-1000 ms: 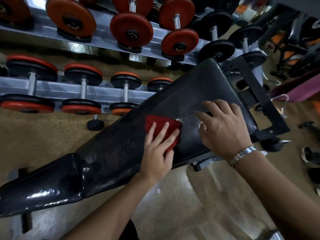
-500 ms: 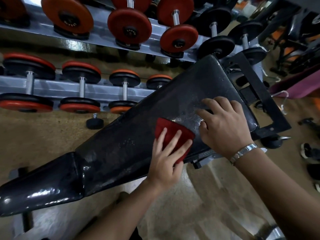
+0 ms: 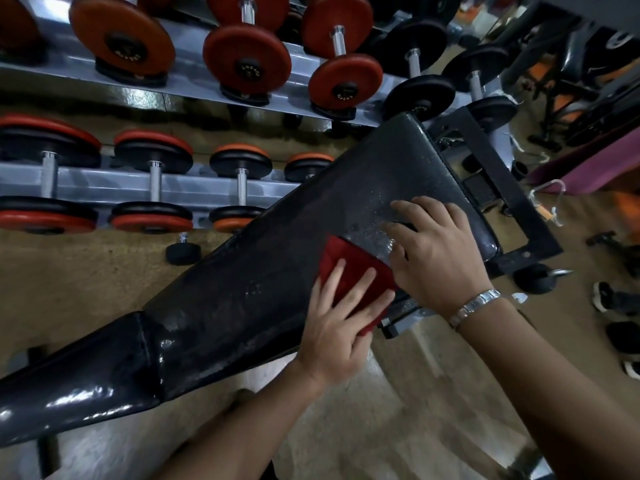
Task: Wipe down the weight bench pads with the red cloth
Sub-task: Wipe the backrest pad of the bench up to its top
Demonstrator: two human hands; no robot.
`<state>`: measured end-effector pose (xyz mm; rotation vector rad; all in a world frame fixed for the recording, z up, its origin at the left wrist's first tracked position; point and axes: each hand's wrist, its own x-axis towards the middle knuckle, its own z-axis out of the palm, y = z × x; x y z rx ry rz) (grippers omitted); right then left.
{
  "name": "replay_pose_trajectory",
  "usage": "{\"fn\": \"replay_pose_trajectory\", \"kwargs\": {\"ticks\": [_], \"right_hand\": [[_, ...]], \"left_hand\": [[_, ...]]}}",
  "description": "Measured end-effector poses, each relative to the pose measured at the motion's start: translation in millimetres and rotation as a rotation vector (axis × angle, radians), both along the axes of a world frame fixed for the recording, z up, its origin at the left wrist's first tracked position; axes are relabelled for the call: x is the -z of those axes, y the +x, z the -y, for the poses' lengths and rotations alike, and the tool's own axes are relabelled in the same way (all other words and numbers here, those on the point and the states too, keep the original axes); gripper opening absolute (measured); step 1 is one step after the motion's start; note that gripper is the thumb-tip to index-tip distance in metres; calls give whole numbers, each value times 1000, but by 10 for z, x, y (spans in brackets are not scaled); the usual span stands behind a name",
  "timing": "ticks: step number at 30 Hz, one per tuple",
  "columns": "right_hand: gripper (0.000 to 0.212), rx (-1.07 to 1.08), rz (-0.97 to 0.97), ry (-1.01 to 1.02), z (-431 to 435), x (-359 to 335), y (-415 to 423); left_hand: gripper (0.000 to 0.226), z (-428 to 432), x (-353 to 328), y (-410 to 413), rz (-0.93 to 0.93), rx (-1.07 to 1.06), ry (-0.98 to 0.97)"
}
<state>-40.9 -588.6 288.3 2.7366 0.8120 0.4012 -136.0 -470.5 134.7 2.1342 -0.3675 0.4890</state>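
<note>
The long black back pad [image 3: 277,265] of the weight bench runs diagonally across the view, and the shiny black seat pad [image 3: 76,386] joins it at the lower left. A folded red cloth [image 3: 349,268] lies on the back pad's near edge. My left hand [image 3: 341,327] presses flat on the cloth with fingers spread. My right hand [image 3: 436,251], with a silver bracelet on the wrist, rests just right of the cloth, fingers curled on the pad's wide end. Wet speckles show on the pad between the two hands.
A grey dumbbell rack [image 3: 194,188] with red, orange and black dumbbells stands behind the bench. The bench's black steel frame [image 3: 512,216] sticks out at the right. A small dumbbell [image 3: 183,251] lies on the brown floor. Shoes [image 3: 613,299] and other gym machines are at the right.
My left hand has slid the red cloth to the right and towards the pad's near edge, closer to my right hand. My right hand has stayed in place.
</note>
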Motion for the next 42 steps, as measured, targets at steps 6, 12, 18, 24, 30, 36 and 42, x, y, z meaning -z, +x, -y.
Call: {"fn": "replay_pose_trajectory", "kwargs": {"ticks": [6,12,18,24,30,36,42], "right_hand": [[33,-20,65,93,257,-105,-32],[32,26,79,-8,268,-127,-35],[30,21,69,-18,313,-144,-29],[27,59,65,16,239,-113,-22],[29,40,66,43,263,-121,-30],[29,42,68,64,247,-112,-42],[28,28,63,72,269,-130,-48]], "left_hand": [[53,-472,456,-126,62,73,177],[57,-10,-198,166,-17,-12,-10],[53,-259,263,-146,24,56,112],[63,72,-280,14,-179,-118,-17],[60,15,-160,-59,-95,2,60],[61,-54,-320,291,-216,-190,-72],[58,-8,-243,74,-58,16,4]]}}
